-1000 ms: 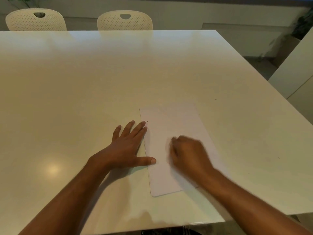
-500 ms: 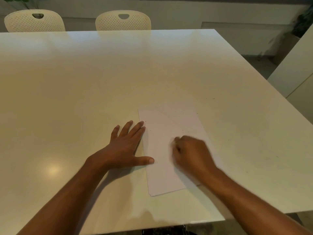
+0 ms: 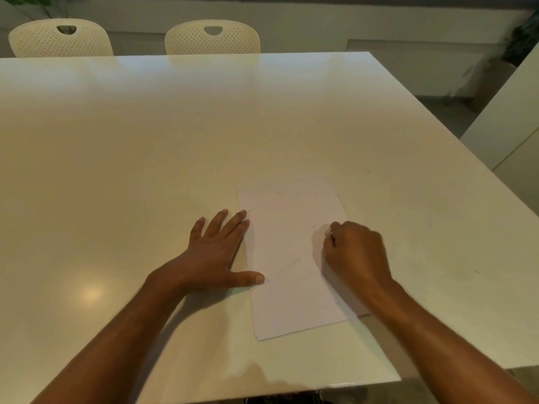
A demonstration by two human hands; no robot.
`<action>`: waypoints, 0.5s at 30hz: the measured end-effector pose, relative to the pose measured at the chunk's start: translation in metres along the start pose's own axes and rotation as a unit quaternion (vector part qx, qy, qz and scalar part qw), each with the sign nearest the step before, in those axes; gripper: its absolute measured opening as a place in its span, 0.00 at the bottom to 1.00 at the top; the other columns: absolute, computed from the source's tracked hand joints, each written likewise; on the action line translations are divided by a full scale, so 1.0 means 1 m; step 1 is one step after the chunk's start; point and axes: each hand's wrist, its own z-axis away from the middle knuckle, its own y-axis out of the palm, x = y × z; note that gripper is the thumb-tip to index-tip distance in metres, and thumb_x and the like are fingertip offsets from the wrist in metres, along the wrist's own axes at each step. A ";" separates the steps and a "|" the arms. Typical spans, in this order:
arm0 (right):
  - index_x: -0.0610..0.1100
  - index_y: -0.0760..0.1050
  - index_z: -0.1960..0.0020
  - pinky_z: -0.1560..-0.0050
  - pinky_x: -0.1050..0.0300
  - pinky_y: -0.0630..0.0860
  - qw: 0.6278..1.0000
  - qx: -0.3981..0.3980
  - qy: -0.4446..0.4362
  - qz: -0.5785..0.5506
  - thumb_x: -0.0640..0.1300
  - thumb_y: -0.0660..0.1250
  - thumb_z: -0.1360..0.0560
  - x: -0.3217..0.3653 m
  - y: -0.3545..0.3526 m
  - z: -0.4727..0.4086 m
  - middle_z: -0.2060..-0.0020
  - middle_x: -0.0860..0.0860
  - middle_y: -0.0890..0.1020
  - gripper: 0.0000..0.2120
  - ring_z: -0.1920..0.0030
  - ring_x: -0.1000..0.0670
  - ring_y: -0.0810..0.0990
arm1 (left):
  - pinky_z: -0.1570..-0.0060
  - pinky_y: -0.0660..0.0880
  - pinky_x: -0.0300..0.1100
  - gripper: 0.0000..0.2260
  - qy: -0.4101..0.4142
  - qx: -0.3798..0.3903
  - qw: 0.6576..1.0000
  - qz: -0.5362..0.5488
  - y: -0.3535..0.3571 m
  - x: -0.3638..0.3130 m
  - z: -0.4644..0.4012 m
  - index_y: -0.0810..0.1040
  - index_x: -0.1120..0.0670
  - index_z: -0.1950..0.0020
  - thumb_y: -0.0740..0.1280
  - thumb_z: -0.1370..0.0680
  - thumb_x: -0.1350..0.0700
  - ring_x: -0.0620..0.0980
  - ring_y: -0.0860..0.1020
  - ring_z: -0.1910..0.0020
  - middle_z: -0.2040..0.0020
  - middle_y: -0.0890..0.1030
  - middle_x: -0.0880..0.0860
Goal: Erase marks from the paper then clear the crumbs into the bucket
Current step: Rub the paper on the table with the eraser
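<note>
My left hand (image 3: 217,255) lies flat with its fingers (image 3: 232,225) spread, palm on the surface (image 3: 145,156) and only the thumb tip and the edge of the forefinger lapping over the left border of the paper (image 3: 287,272); I judge it is there to pin the sheet so that rubbing cannot drag or crumple it. The paper sits between my two hands, its long side running away from me, and a faint pencil stroke shows just right of my left thumb, with a few dark specks near my left fingertips that look like eraser crumbs. My right hand (image 3: 357,255) rests on the right half of the sheet, fingers curled in tight, knuckles up; I cannot tell what they pinch, since nothing shows from inside the fist, though the posture suits an eraser held low for pressure. The erasing seems unfinished, and the bucket is nowhere in view. Beyond my fingers the pale, glossy surface stretches bare, a lamp glare left of my left forearm. Two perforated cream chairs (image 3: 211,37) stand at the far edge, a plant (image 3: 522,42) far right.
</note>
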 end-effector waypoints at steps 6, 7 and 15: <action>0.46 0.72 0.67 0.70 0.56 0.68 0.997 0.053 -0.046 -0.019 0.44 0.63 0.27 0.006 0.003 0.012 0.71 0.49 0.77 0.10 0.70 0.43 0.77 | 0.25 0.33 0.58 0.54 0.001 0.004 1.000 -0.006 0.002 0.002 -0.001 0.33 0.48 0.20 0.48 0.35 0.17 0.46 0.26 0.25 0.23 0.27 0.41; 0.45 0.75 0.66 0.70 0.57 0.65 0.999 0.032 -0.010 -0.001 0.43 0.62 0.26 -0.008 0.002 0.002 0.70 0.48 0.78 0.10 0.69 0.42 0.78 | 0.25 0.33 0.58 0.54 0.002 0.004 1.000 -0.005 0.002 0.002 -0.001 0.33 0.47 0.20 0.48 0.35 0.17 0.46 0.26 0.25 0.23 0.27 0.41; 0.46 0.72 0.66 0.70 0.56 0.67 0.995 0.056 -0.080 -0.031 0.42 0.63 0.27 0.023 0.008 0.008 0.72 0.50 0.74 0.09 0.71 0.43 0.76 | 0.25 0.32 0.58 0.54 0.000 0.001 1.000 -0.010 0.003 0.002 -0.003 0.34 0.48 0.20 0.49 0.34 0.18 0.46 0.26 0.25 0.23 0.27 0.41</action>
